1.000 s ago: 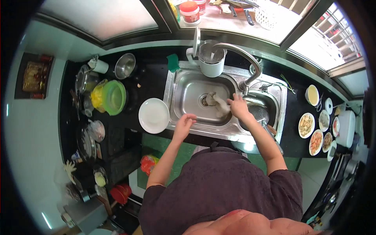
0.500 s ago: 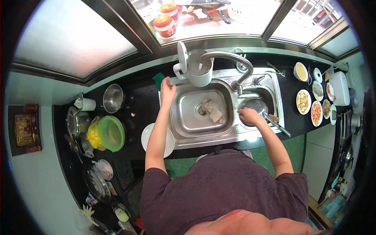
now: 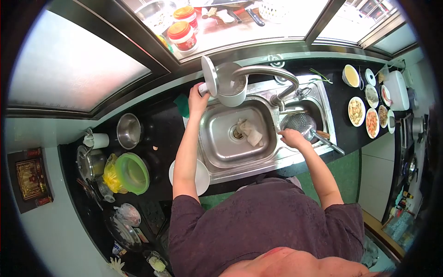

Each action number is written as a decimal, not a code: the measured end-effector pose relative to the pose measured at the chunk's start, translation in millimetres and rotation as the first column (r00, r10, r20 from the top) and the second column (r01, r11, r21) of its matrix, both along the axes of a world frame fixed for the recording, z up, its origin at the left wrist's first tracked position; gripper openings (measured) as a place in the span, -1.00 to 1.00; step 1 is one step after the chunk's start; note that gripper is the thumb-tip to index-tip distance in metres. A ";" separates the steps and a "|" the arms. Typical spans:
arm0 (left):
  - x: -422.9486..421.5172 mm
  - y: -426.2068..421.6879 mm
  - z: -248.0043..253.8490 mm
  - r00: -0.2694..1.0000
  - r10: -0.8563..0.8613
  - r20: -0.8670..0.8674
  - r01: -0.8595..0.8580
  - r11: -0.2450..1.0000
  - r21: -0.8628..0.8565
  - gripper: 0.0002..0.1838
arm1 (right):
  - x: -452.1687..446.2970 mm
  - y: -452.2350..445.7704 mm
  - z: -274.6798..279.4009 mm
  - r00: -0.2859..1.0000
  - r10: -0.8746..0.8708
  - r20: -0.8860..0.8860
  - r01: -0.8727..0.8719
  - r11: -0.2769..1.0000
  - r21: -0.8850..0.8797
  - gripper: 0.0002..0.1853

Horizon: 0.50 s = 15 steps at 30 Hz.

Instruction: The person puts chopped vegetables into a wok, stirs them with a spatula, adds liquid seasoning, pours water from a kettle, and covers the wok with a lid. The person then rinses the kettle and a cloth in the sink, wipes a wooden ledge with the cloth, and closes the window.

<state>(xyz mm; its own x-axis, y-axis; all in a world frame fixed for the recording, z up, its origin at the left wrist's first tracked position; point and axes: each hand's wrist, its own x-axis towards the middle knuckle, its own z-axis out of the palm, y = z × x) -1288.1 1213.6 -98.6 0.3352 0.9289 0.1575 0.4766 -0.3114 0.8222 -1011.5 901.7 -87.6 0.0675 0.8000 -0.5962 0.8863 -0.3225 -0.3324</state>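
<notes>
A white electric kettle (image 3: 233, 98) with its lid (image 3: 209, 75) raised stands at the back edge of the large sink basin (image 3: 219, 150). My left hand (image 3: 197, 100) is closed around its handle on the left side. The curved metal faucet (image 3: 272, 70) ends over the kettle's open mouth; whether water flows is unclear. My right hand (image 3: 294, 138) rests by the divider between the basins, fingers curled, their contents hidden. Beside it, a perforated metal skimmer (image 3: 301, 123) lies over the small basin, its handle pointing right. A pale wet cloth (image 3: 249, 132) lies near the large basin's drain.
A white plate (image 3: 202, 177) sits at the front edge, partly under my left forearm. Farther left are a green basin (image 3: 132, 173) and a steel bowl (image 3: 128, 131). Several small dishes of food, including a bowl of pale yellow liquid (image 3: 351, 76), stand on the right counter.
My left hand has moved up and taken hold of the kettle's handle. My right hand has stayed by the sink divider. The whole view has shifted slightly.
</notes>
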 end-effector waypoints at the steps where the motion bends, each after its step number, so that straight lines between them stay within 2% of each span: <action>1: 0.8 -0.6 3.5 1.000 0.003 0.008 -0.003 1.000 -0.012 -0.56 | 0.2 2.4 1.7 1.000 0.002 0.012 -0.002 1.000 -0.020 -0.60; 8: 1.6 -1.0 13.8 1.000 -0.006 0.027 0.007 1.000 -0.019 -0.60 | 7.0 8.3 -6.7 0.999 0.003 0.038 -0.005 0.999 0.048 -0.59; 15: 0.2 3.1 9.1 1.000 -0.019 0.008 0.019 1.000 0.021 -0.59 | 6.1 23.1 -5.4 0.998 0.044 0.036 -0.045 0.999 0.011 -0.64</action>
<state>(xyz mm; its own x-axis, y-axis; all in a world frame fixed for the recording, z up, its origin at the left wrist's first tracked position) -1287.9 1216.7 -89.6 0.3516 0.9188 0.1794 0.4636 -0.3374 0.8193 -1005.4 924.8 -93.0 0.0530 0.8099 -0.5842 0.9110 -0.2787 -0.3038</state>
